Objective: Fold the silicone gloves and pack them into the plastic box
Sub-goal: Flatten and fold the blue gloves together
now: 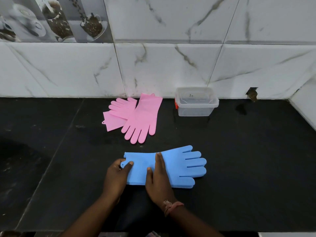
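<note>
The black desk carries everything, with the blue glove as the landmark near its front edge. That glove lies flat, its long axis running left to right: cuff at the left, glove digits pointing right. Behind it, toward the tiled wall, lie two pink gloves, overlapping and not yet folded. Behind and to the right of the blue glove stands the plastic box, lid on, well apart from it. The right hand rests across the glove's middle, fingers pressed together and flat. The left hand is at the cuff end, thumb on top, pinching its tab. The fold looks about to begin; the left hand, nearer the cuff, would likely carry it rightward over the line the right hand pins
</note>
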### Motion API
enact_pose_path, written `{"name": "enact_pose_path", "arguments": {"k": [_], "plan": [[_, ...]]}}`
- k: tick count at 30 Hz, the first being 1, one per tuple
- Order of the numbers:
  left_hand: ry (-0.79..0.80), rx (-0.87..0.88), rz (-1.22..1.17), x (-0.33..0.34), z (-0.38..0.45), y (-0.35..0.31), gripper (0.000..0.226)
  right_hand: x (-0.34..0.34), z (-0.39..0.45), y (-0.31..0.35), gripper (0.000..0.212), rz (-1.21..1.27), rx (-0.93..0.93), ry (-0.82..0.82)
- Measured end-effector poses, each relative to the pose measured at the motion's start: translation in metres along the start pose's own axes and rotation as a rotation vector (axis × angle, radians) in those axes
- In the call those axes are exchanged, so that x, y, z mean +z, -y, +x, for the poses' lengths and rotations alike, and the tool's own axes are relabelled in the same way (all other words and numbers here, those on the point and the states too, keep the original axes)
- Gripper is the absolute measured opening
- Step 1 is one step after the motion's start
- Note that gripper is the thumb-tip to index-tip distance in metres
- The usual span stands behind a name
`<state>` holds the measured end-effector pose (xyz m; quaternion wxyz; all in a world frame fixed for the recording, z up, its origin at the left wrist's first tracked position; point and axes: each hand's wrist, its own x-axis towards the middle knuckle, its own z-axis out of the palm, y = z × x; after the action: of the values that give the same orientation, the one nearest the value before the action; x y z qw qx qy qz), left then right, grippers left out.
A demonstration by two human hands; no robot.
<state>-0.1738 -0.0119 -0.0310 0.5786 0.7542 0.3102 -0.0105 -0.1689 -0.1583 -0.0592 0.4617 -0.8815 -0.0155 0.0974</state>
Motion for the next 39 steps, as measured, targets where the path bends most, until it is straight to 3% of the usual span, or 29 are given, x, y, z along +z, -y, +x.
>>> {"name": "enact_pose_path", "arguments": {"k": [4, 8, 10, 13, 19, 22, 25, 28, 31, 34, 37, 39], "plan": [[0.049, 0.042, -0.024, 0.007, -0.004, -0.014, 0.025, -0.006, 0.006, 0.004, 0.058, 0.212, 0.123, -0.02], [0.149, 0.149, -0.008, 0.027, -0.011, -0.041, 0.009, -0.028, 0.015, 0.013, 0.036, 0.65, 0.228, -0.022], [0.216, 0.143, -0.014, 0.047, -0.015, -0.054, 0.01, -0.041, 0.017, 0.014, 0.044, 0.839, 0.257, 0.016], [0.254, 0.139, 0.097, 0.082, -0.023, -0.067, 0.013, -0.067, 0.02, 0.007, 0.062, 0.88, 0.324, 0.015], [0.34, 0.309, 0.446, 0.123, -0.035, -0.061, 0.02, -0.098, 0.023, -0.017, 0.047, 0.557, 0.392, -0.042], [0.397, 0.317, 0.387, 0.122, -0.035, -0.048, 0.029, -0.103, 0.02, -0.03, 0.038, 0.401, 0.391, -0.154], [0.394, 0.261, 0.297, 0.114, -0.028, -0.038, 0.037, -0.098, 0.018, -0.04, 0.012, 0.219, 0.319, -0.267], [0.404, 0.251, 0.239, 0.111, -0.022, -0.03, 0.041, -0.101, 0.016, -0.045, 0.025, 0.043, 0.228, -0.354], [0.366, 0.38, 0.283, 0.109, -0.02, -0.021, 0.042, -0.101, 0.02, -0.047, 0.031, -0.065, 0.163, -0.284], [0.213, 0.602, 0.458, 0.105, -0.012, -0.009, 0.042, -0.091, 0.021, -0.052, 0.035, -0.383, 0.099, -0.323], [0.25, 0.695, 0.718, 0.099, -0.002, -0.001, 0.05, -0.086, 0.022, -0.056, 0.041, -0.559, 0.079, -0.319], [0.271, 0.694, 0.739, 0.097, 0.001, 0.002, 0.045, -0.084, 0.022, -0.057, 0.046, -0.601, 0.093, -0.288]]}}
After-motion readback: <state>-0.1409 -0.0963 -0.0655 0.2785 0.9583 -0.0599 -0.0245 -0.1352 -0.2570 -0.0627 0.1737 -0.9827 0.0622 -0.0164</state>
